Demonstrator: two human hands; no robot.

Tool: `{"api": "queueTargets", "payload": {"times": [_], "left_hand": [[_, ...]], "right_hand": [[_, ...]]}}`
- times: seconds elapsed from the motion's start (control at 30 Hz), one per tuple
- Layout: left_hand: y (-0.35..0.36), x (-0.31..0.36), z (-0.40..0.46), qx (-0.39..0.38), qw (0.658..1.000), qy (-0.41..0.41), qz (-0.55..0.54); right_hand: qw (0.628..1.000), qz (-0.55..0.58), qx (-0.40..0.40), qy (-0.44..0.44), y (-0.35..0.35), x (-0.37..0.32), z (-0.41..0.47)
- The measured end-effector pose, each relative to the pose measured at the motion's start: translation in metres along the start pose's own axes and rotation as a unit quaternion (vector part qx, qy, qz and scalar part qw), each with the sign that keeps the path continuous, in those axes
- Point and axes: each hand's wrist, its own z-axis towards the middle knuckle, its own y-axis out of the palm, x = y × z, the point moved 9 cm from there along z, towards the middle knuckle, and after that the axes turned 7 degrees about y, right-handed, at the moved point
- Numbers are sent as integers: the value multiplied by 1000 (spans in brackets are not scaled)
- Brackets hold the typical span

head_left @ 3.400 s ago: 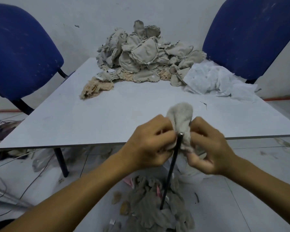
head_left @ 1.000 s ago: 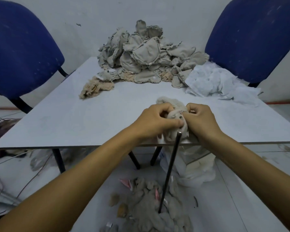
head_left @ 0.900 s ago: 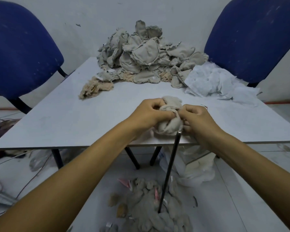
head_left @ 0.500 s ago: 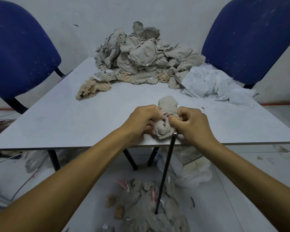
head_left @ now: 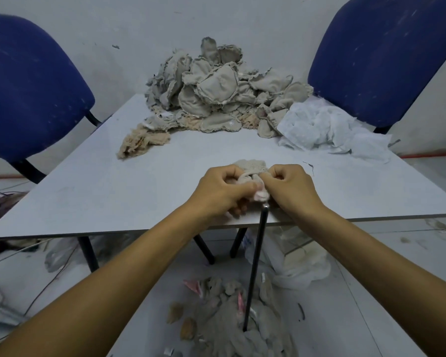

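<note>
One rod stands near-upright, top at cloth

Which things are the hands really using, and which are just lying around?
In use: left hand and right hand, both gripping the small cloth piece; the black rod under it.
Lying about: cloth pile on the table, white rag, cloth heap on the floor, blue chairs, wires.

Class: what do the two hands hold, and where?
The left hand and right hand each pinch one beige fabric piece, one at either side.
</note>
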Motion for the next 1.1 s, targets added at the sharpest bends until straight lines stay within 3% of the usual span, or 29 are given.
{"api": "queueTargets", "payload": {"times": [0.13, 0.23, 0.33, 0.4, 0.53, 0.67, 0.8, 0.93, 1.03, 1.1], "left_hand": [[-16, -6, 4, 112, 993, -29, -33], [-14, -7, 4, 151, 988, -32, -8], [-12, -7, 5, 160, 986, -36, 23], [-7, -8, 6, 115, 992, -41, -8], [2, -4, -1, 2, 989, -44, -140], [1, 1, -9, -20, 991, -20, -133], [2, 7, -16, 3, 999, 23, -46], [-15, 5, -12, 144, 989, 9, 20], [-23, 17, -14, 210, 952, 54, 215], [-22, 23, -19, 234, 923, 70, 297]], "right_hand": [[973, 159, -169, 14, 16, -4, -10], [969, 121, -212, -42, 12, -6, -17], [982, 13, -171, -82, 7, -5, -20], [990, -25, -97, -102, 1, -8, -18], [996, 9, -27, -82, -5, -6, -13], [999, 9, -2, -42, -5, -2, -5], [998, -39, 39, -38, -4, -3, -3], [999, 17, -30, -37, 5, -3, -5], [991, 76, -96, -61, 11, -7, -14], [990, 67, -92, -88, 10, -10, -18]]}}
